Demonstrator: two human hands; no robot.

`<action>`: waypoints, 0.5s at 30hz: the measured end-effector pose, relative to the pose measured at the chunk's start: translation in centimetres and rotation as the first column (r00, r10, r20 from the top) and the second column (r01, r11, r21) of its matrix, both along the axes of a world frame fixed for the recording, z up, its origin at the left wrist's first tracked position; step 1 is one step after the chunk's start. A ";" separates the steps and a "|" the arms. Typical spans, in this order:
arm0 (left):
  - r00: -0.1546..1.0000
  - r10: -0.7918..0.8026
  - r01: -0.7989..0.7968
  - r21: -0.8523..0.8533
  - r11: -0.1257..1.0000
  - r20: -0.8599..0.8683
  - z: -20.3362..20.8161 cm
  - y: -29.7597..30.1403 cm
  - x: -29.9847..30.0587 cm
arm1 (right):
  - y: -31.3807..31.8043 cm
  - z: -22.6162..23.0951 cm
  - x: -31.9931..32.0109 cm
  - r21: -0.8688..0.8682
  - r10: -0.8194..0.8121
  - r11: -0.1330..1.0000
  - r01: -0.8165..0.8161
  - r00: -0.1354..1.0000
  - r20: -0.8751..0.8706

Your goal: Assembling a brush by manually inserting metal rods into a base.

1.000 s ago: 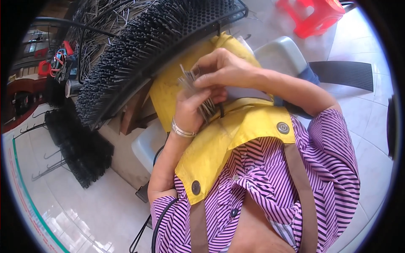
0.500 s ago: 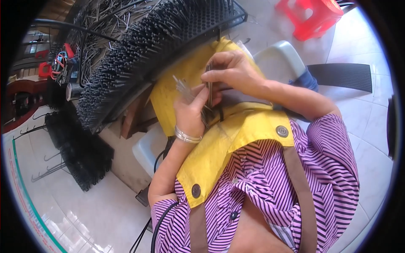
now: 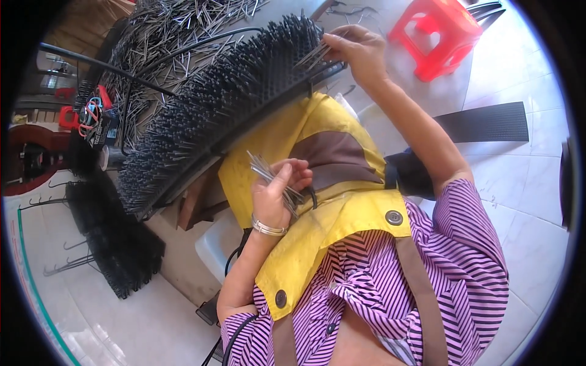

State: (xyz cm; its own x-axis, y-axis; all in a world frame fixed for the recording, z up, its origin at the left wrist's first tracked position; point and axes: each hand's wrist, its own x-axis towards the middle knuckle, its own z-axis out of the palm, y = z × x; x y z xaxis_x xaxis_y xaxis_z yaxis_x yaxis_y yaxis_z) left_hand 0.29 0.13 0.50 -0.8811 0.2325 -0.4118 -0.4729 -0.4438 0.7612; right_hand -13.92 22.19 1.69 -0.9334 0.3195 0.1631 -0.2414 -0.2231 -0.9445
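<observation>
Low in front of my chest, my left hand (image 3: 276, 190) is closed around a bundle of thin metal rods (image 3: 259, 163), their tips poking out past the thumb. My right hand (image 3: 361, 53) reaches up to the far right end of a black perforated rack (image 3: 329, 73). Between its thumb and fingers it pinches a few thin rods (image 3: 313, 57), which slant down to the left over the rack. Dark rods (image 3: 201, 110) stand upright and close together across most of the rack. Whether the pinched rods touch the rack's holes I cannot tell.
Loose rods (image 3: 183, 39) lie heaped behind the rack. A red plastic stool (image 3: 436, 36) stands at the far right, near a dark textured strip (image 3: 488, 122) on the floor. Black bristly pieces (image 3: 116, 226) with hooks lie at the left. A yellow apron (image 3: 323, 235) covers my front.
My right hand has moved away from the left one, up and forward to the rack's right end, carrying a few rods. The left hand has dropped slightly and keeps its bundle.
</observation>
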 end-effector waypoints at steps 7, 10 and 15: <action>1.000 0.005 -0.005 0.015 1.000 0.010 -0.1 -0.1 0.0 | 0.2 1.4 -0.9 0.268 -0.102 0.950 0.162 0.969 -0.225; 0.999 0.017 -0.018 0.014 1.000 0.032 0.0 0.0 0.0 | 0.3 1.2 -1.1 0.319 -0.113 0.925 0.208 0.950 -0.292; 1.000 0.011 -0.011 0.011 1.000 0.010 -0.2 -0.1 0.0 | 0.9 0.6 -1.3 0.393 -0.104 0.886 0.247 0.931 -0.350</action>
State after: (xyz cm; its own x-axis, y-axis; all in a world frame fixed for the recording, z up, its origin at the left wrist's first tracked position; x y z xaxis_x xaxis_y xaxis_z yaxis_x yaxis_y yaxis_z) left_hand 0.31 0.00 0.34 -0.8795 0.2276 -0.4181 -0.4755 -0.4577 0.7512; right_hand -15.26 23.13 2.32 -0.7465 0.3065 0.5906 -0.5336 0.2545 -0.8066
